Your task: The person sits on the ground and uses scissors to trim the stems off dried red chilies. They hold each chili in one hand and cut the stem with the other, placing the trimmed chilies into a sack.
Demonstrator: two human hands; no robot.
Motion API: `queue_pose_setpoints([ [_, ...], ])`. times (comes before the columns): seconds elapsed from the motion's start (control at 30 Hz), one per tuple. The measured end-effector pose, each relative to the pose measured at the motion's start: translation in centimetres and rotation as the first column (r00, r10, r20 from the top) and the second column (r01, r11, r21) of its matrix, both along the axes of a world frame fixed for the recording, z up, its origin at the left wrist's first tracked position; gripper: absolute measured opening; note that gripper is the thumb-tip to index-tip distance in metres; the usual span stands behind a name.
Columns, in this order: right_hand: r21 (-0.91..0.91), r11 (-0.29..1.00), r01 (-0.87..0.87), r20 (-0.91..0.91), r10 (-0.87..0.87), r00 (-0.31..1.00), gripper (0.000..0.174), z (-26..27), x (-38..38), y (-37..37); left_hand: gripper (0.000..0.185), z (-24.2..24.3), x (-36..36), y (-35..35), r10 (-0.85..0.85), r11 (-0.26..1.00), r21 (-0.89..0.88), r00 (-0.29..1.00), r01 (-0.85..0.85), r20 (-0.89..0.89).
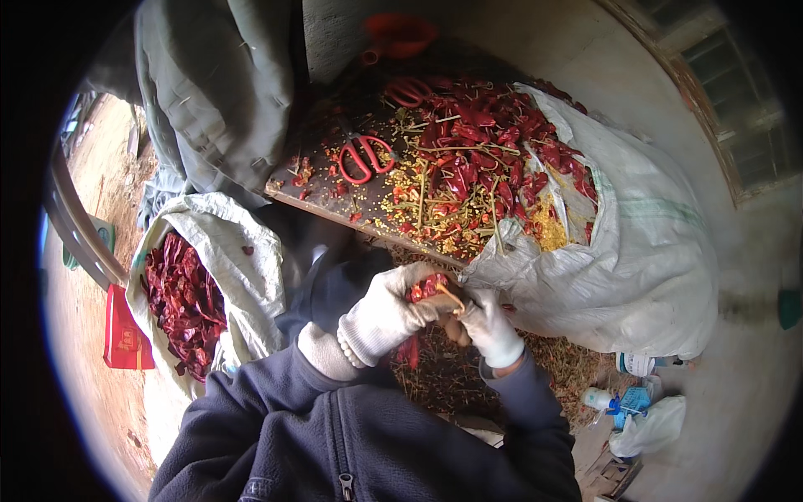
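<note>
My left hand (401, 301), in a white knit glove, is closed around a dried red chili pepper (428, 287) at the near edge of the table. My right hand (486, 320), gloved too, is against the pepper's pale stem (453, 296) with its fingers; the fingertips are partly hidden. Beyond them, a heap of dried red chilies (477, 144) spills from a white woven sack (652, 251) onto the tabletop (320, 191). Yellow seeds and cut stems lie scattered there. Red-handled scissors (367, 159) rest on the table, and a second red-handled pair (408, 92) lies farther back.
An open white sack of dark red chilies (182, 301) stands at the left, beside a red bag (125, 332). A red plastic funnel (401, 36) is at the back. Bottles (597, 398) and a plastic bag (649, 427) lie at lower right. Debris covers the ground below my hands.
</note>
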State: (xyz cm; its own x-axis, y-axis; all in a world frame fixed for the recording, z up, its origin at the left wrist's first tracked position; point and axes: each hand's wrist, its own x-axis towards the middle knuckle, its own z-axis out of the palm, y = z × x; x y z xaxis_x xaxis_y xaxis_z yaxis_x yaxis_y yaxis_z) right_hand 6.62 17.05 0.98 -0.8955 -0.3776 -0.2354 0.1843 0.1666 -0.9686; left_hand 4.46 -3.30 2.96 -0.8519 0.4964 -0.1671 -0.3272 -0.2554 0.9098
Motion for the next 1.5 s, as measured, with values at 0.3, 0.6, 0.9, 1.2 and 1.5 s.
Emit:
queue_pose_setpoints([
  [0.3,0.269,0.895,0.357,-0.941,0.164,0.297,0.040,0.9,-3.0,-2.6,0.026,-2.0,-0.2,0.5,0.031,0.998,0.065,0.997,-0.026,-0.067],
  [0.6,0.044,0.941,0.335,-0.691,-0.213,0.691,0.057,0.8,-1.4,-3.5,0.024,-1.8,0.2,0.0,-0.036,0.953,-0.291,0.920,-0.086,-0.390],
  [0.9,-0.461,0.739,0.492,-0.116,-0.599,0.792,0.030,-1.2,-2.0,0.8,0.015,-2.0,0.0,0.1,-0.054,0.911,-0.366,0.826,-0.189,-0.561],
  [1.2,0.257,0.772,0.581,-0.347,-0.488,0.801,0.018,-5.7,-9.6,11.8,0.019,-1.2,0.1,0.5,-0.022,0.967,0.244,0.926,-0.076,0.377],
  [1.5,0.854,-0.079,0.514,-0.493,-0.436,0.752,0.043,-10.3,-27.7,19.6,0.018,-2.3,-0.8,0.3,-0.164,0.985,0.094,0.950,0.144,0.267],
])
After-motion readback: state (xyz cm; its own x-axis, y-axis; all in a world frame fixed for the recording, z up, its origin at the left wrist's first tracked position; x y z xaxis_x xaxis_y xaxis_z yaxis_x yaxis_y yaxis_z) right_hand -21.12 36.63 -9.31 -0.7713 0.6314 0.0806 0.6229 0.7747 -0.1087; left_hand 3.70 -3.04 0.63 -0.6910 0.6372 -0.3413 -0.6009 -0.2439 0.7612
